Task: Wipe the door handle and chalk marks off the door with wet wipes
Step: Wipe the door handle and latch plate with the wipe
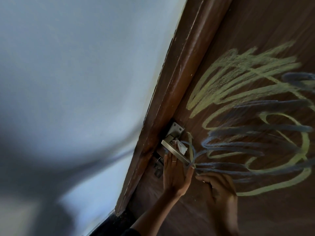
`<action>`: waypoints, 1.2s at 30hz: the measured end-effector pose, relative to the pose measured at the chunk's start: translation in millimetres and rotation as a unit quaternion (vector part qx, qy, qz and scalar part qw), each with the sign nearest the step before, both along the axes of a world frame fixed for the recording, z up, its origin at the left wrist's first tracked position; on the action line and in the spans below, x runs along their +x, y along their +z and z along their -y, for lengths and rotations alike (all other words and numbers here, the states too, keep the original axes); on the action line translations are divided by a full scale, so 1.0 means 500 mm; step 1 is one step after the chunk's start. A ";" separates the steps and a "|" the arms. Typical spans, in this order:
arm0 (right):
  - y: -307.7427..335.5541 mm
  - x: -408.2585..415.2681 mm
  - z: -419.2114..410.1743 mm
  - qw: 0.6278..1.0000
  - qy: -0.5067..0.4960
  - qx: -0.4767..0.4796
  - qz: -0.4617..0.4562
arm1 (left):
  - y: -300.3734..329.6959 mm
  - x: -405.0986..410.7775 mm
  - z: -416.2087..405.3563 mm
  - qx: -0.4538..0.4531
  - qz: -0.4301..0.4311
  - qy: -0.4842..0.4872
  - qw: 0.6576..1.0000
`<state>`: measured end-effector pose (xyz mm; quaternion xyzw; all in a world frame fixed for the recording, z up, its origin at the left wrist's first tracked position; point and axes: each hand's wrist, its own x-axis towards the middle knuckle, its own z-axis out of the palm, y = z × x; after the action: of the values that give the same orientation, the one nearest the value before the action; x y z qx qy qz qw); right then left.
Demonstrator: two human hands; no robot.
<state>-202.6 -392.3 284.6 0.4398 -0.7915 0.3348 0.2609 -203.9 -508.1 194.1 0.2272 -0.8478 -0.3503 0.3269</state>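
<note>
On the chalk-marked brown door (238, 23), a white wet wipe (61, 147) is being pressed to the door handle (175, 153) by the left hand (175, 174), fingers extended, while the right hand (219, 189) is being held loosely curled alongside.

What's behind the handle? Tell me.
A white wipe shows behind the handle, pressed there by the left hand. Fingertips and the door behind them are hidden.

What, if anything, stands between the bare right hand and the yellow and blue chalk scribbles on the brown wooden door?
Nothing visible does. The right hand rests on the brown wooden door just below the yellow and blue chalk scribbles, with bare door between them.
</note>
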 end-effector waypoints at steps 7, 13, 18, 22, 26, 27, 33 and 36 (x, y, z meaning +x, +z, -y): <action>-0.002 -0.001 -0.038 0.999 -0.035 -0.001 0.002 | -0.019 -0.006 -0.028 0.096 -0.050 0.024 0.994; -0.007 -0.004 -0.062 0.999 -0.046 -0.004 -0.012 | 0.028 -0.027 0.033 0.095 -0.109 0.087 0.986; -0.024 0.004 -0.052 0.999 -0.042 -0.002 0.009 | 0.003 -0.004 0.017 0.091 -0.066 0.057 0.992; -0.023 0.005 -0.043 0.999 -0.047 0.001 0.006 | -0.025 0.000 0.027 0.047 -0.020 0.058 0.997; -0.024 0.004 -0.040 0.999 -0.048 0.005 0.010 | -0.025 -0.003 0.049 0.024 -0.014 0.104 0.994; -0.026 0.005 -0.041 0.999 -0.047 0.006 0.010 | -0.018 0.000 0.049 0.027 -0.026 0.105 0.994; -0.043 0.013 -0.040 0.999 -0.037 -0.002 0.006 | 0.013 0.022 0.050 0.123 0.047 0.103 0.986; -0.046 0.019 -0.035 0.999 -0.038 0.004 0.026 | 0.011 0.032 0.051 0.173 0.037 0.130 0.976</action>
<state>-193.0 -375.0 261.8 0.4017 -0.8152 0.3329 0.2515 -187.9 -533.4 199.4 0.4017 -0.7491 -0.4373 0.2937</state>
